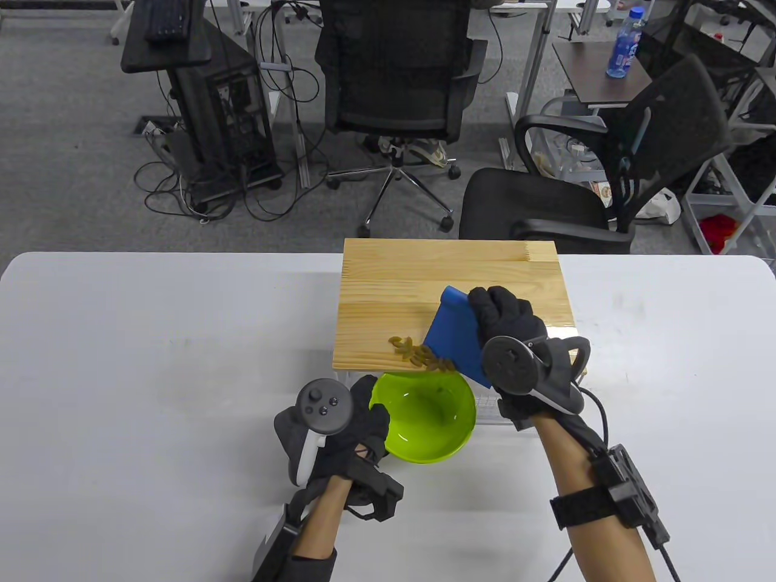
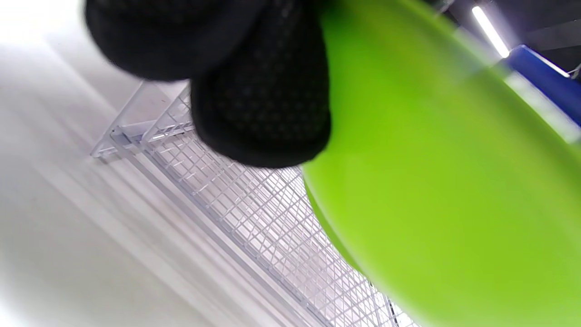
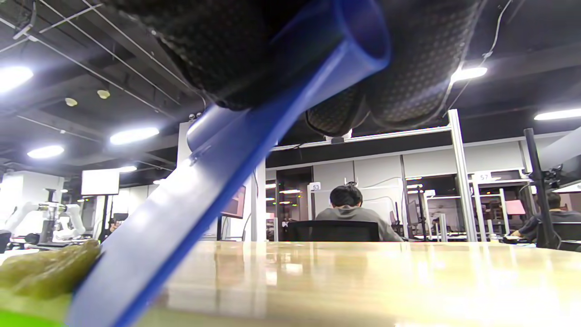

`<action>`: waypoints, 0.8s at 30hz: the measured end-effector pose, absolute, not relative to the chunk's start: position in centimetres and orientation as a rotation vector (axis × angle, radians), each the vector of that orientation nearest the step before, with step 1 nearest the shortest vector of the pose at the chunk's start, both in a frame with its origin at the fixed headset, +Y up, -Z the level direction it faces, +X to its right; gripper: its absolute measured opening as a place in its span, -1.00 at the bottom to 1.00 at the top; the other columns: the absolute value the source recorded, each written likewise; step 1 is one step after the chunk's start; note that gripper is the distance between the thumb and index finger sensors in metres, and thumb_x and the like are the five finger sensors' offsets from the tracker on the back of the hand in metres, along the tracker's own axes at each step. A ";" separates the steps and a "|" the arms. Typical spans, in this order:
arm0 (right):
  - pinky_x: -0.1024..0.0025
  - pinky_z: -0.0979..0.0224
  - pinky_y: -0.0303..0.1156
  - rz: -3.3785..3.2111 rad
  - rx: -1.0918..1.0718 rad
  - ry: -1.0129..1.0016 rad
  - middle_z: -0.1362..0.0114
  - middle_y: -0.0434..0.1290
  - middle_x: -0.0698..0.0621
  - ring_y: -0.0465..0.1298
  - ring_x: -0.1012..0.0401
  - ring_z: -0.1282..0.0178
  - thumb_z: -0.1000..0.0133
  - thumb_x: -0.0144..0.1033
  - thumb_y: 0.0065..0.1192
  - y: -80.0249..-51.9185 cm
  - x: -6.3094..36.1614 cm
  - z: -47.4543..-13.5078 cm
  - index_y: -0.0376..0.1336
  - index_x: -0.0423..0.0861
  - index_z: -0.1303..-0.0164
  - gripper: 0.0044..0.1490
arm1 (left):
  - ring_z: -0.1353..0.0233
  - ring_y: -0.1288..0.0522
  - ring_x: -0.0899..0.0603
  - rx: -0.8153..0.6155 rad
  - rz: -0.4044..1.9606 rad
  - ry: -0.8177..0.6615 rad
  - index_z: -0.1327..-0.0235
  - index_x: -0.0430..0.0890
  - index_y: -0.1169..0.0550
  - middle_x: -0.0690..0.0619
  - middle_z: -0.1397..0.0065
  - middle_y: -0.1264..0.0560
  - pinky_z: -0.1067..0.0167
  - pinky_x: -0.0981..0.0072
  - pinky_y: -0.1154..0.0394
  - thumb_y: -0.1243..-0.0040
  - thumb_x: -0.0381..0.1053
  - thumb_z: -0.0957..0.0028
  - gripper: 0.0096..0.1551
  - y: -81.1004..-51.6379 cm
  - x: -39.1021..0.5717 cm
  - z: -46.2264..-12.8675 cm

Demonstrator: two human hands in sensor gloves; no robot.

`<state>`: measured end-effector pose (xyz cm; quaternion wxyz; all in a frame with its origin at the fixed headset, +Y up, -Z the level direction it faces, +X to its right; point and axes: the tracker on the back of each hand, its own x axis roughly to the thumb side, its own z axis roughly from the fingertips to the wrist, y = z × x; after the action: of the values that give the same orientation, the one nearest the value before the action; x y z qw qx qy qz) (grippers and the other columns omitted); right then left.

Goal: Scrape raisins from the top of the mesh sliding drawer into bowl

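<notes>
**Scraper at the board's near edge, raisins just beside it, bowl held below**

Your right hand [image 1: 506, 318] has its fingers curled round the rolled top edge of the blue scraper [image 1: 456, 336]; in the right wrist view the gloved fingers [image 3: 408, 86] wrap that thick rim from both sides. The blade slopes down from your grip toward the left and near edge, and its lower edge meets the wooden top [image 1: 394, 285] of the mesh sliding drawer [image 2: 254, 213].

The raisins [image 1: 418, 354] lie in a short, loose row touching the scraper's lower left edge, right at the near lip of the wood. In the right wrist view they sit bunched against the blade's face at the far left [image 3: 45, 270].

Your left hand [image 1: 357, 424] grips the left rim of the green bowl [image 1: 424, 424]; the left wrist view shows a fingertip [image 2: 263, 104] pressed against the bowl's outer wall. The bowl sits directly below the board's near edge, its far rim under the raisins, and a few small dark pieces show inside it. The drawer's white wire mesh runs just behind and beneath the bowl.

All of this stands on the white table [image 1: 151, 364]. Beyond it are office chairs [image 1: 400, 79] and a water bottle [image 1: 624, 42] on a side table.
</notes>
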<state>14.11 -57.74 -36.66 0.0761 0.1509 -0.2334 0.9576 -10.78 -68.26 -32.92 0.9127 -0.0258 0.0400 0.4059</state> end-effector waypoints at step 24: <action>-0.20 -0.33 0.46 2.937 0.284 -0.800 -0.55 0.23 -0.21 0.48 -0.20 -0.40 -0.14 -0.47 0.33 -57.4 10.9 -39.5 0.15 -0.14 -0.52 -0.29 | 0.41 -0.80 -0.04 -0.055 0.854 0.136 -0.57 -0.22 -0.36 -0.20 -0.35 -0.61 0.42 0.36 -0.75 -0.27 -0.13 -0.11 -0.27 -68.3 -12.6 -32.7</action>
<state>10.91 -57.36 -39.47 0.0423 0.0928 -0.2613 0.9598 -12.60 -68.34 -32.75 0.9077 -0.0267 0.0659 0.4135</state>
